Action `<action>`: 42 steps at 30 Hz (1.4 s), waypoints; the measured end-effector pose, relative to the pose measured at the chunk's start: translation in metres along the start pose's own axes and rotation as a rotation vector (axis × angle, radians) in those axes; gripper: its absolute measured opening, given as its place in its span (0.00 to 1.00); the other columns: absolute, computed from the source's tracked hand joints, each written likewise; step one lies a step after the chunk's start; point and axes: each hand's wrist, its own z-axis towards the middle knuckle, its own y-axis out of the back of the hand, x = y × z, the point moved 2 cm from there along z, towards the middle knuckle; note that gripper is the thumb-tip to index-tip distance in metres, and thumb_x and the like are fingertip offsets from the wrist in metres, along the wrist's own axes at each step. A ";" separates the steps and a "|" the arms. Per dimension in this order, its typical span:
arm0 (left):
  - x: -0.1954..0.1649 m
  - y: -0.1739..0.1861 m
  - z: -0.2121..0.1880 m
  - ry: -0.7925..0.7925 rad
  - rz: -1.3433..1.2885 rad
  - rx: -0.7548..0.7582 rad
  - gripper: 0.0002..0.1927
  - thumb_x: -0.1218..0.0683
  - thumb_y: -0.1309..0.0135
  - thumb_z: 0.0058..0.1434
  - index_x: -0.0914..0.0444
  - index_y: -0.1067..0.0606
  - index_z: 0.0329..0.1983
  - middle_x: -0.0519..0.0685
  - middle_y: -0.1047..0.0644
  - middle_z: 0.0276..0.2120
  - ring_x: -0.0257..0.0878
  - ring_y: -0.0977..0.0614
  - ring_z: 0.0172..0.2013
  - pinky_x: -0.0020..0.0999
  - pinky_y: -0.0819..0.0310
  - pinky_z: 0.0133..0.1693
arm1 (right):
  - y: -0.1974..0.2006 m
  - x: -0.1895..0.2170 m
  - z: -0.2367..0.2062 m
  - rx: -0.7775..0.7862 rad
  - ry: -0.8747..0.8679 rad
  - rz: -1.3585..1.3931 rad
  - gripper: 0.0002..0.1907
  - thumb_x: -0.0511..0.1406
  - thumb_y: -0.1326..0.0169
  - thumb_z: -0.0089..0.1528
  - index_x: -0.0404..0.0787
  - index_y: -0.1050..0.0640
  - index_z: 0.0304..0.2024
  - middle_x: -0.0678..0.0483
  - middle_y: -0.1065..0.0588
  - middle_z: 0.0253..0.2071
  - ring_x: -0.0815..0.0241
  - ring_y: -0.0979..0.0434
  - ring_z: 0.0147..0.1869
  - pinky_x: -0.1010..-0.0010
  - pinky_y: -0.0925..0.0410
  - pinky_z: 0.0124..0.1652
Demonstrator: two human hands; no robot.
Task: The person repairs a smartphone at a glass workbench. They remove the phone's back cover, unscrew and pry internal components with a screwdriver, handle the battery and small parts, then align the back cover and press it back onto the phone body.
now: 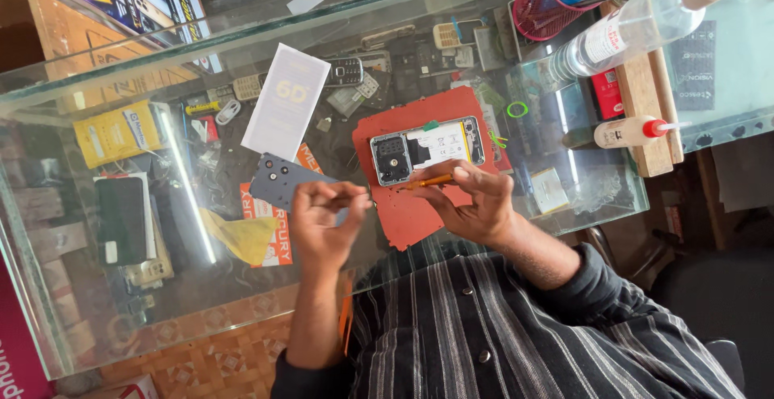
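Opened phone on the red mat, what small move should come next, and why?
Probably set the orange screwdriver tip onto the opened phone at its near edge: the right hand holds it pointed there, and the back cover lies off beside the left hand, whose fingers are pinched together.

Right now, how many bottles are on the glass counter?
2. A large clear bottle lies at the far right beside the pink pen holder; a small white red-capped bottle lies just nearer, against the wooden block. More may hide in the clutter.
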 end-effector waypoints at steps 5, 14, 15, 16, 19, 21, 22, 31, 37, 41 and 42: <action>-0.002 -0.038 -0.004 -0.120 0.147 0.113 0.27 0.69 0.39 0.63 0.62 0.45 0.49 0.56 0.20 0.42 0.38 0.16 0.42 0.30 0.19 0.49 | 0.001 0.017 0.011 -0.003 0.042 0.019 0.42 0.20 0.42 0.64 0.49 0.52 0.68 0.36 0.23 0.46 0.41 0.15 0.50 0.49 0.19 0.50; -0.016 -0.051 -0.005 -0.176 0.214 0.137 0.28 0.70 0.39 0.63 0.62 0.46 0.50 0.55 0.21 0.41 0.37 0.16 0.42 0.31 0.20 0.50 | 0.004 0.024 0.016 0.008 0.056 -0.021 0.39 0.21 0.43 0.63 0.50 0.51 0.63 0.36 0.23 0.45 0.39 0.14 0.47 0.49 0.19 0.47; -0.017 -0.051 -0.006 -0.175 0.219 0.131 0.28 0.70 0.39 0.63 0.62 0.46 0.50 0.55 0.21 0.41 0.37 0.16 0.42 0.31 0.20 0.50 | 0.004 0.024 0.016 0.005 0.048 -0.020 0.39 0.21 0.43 0.63 0.50 0.51 0.63 0.36 0.23 0.45 0.38 0.14 0.47 0.49 0.18 0.47; -0.018 -0.051 -0.006 -0.176 0.222 0.128 0.28 0.70 0.39 0.63 0.62 0.46 0.50 0.55 0.21 0.41 0.37 0.16 0.42 0.31 0.20 0.50 | 0.004 0.024 0.016 0.001 0.041 -0.022 0.38 0.21 0.44 0.63 0.50 0.51 0.63 0.36 0.23 0.45 0.38 0.14 0.47 0.49 0.18 0.47; -0.018 -0.051 -0.005 -0.176 0.238 0.136 0.28 0.70 0.39 0.63 0.62 0.46 0.49 0.55 0.20 0.41 0.38 0.16 0.42 0.31 0.19 0.50 | 0.003 0.025 0.016 0.033 0.035 -0.039 0.40 0.20 0.43 0.65 0.50 0.52 0.64 0.37 0.23 0.45 0.39 0.14 0.47 0.50 0.18 0.48; -0.017 -0.051 -0.004 -0.175 0.248 0.138 0.27 0.70 0.39 0.63 0.62 0.46 0.49 0.55 0.20 0.41 0.38 0.15 0.43 0.32 0.19 0.51 | 0.003 0.027 0.017 0.074 0.056 -0.082 0.40 0.21 0.41 0.64 0.50 0.52 0.64 0.37 0.23 0.45 0.40 0.14 0.47 0.48 0.19 0.49; -0.016 -0.050 -0.004 -0.175 0.252 0.134 0.27 0.70 0.39 0.63 0.62 0.46 0.49 0.56 0.20 0.41 0.38 0.15 0.43 0.32 0.19 0.51 | 0.003 0.028 0.018 0.094 0.067 -0.103 0.41 0.21 0.40 0.64 0.50 0.52 0.64 0.37 0.23 0.45 0.40 0.14 0.47 0.47 0.19 0.50; -0.013 -0.048 -0.003 -0.178 0.226 0.106 0.27 0.70 0.39 0.64 0.62 0.46 0.48 0.56 0.19 0.41 0.38 0.15 0.42 0.31 0.19 0.50 | 0.002 0.025 0.020 0.072 0.070 -0.123 0.42 0.20 0.40 0.63 0.50 0.51 0.64 0.36 0.23 0.45 0.41 0.14 0.48 0.54 0.19 0.47; -0.013 -0.048 -0.004 -0.161 0.236 0.106 0.26 0.69 0.39 0.64 0.62 0.45 0.48 0.56 0.19 0.42 0.38 0.15 0.43 0.32 0.19 0.50 | 0.002 0.023 0.018 0.083 0.061 -0.136 0.41 0.20 0.39 0.63 0.50 0.51 0.64 0.37 0.23 0.46 0.42 0.15 0.49 0.55 0.19 0.47; -0.012 -0.050 -0.003 -0.166 0.308 0.090 0.26 0.69 0.38 0.63 0.63 0.45 0.48 0.55 0.19 0.41 0.38 0.15 0.43 0.30 0.19 0.51 | -0.001 0.020 0.018 0.139 0.042 -0.038 0.39 0.17 0.44 0.65 0.49 0.50 0.66 0.33 0.25 0.49 0.41 0.16 0.53 0.55 0.19 0.49; -0.012 -0.051 -0.002 -0.169 0.324 0.084 0.26 0.68 0.38 0.64 0.63 0.45 0.48 0.54 0.19 0.41 0.37 0.15 0.43 0.30 0.19 0.51 | -0.002 0.018 0.019 0.159 0.040 -0.018 0.38 0.16 0.46 0.66 0.49 0.50 0.66 0.33 0.25 0.51 0.41 0.17 0.55 0.55 0.19 0.51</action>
